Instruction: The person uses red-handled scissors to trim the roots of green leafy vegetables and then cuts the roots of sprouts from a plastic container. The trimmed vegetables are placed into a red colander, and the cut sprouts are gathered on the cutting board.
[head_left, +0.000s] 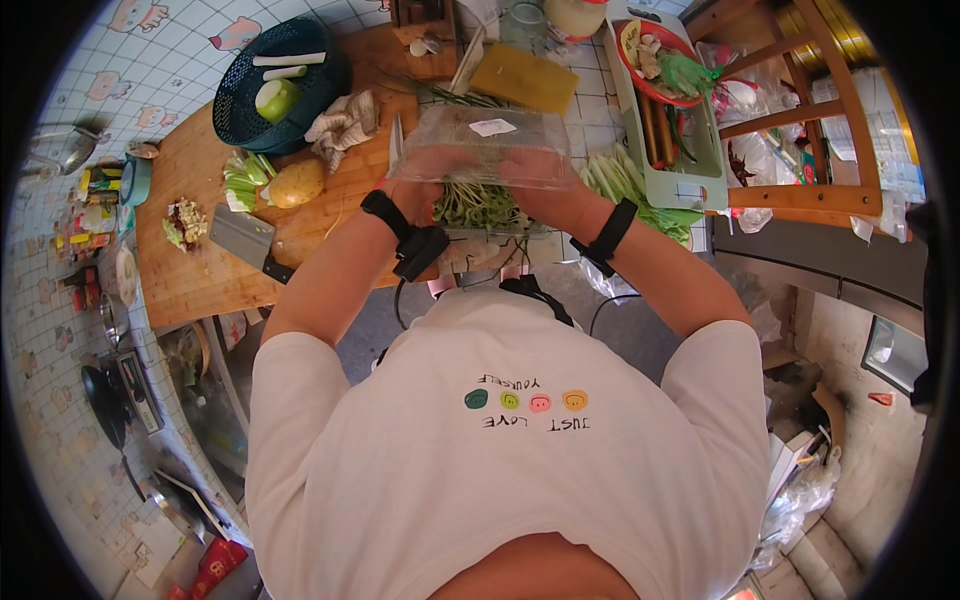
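Observation:
A clear plastic clamshell box with its lid (491, 124) raised is at the counter's front edge. Green sprouts with pale stems (480, 204) fill its lower part. My left hand (429, 174) is at the left side of the sprouts, partly behind the lid. On the other side, my right hand (541, 180) reaches in under the lid too. Both sets of fingers are blurred by the glossy plastic, so their grip is unclear. A white label sits on the lid.
Left, a wooden cutting board (176, 277) bears a cleaver (242, 234), a potato (297, 185), chopped pieces (184, 223), a cloth (343, 124) and a dark colander (232, 112). Right are leafy greens (611, 176), a pale green bin (694, 191) and a wooden rack (802, 199).

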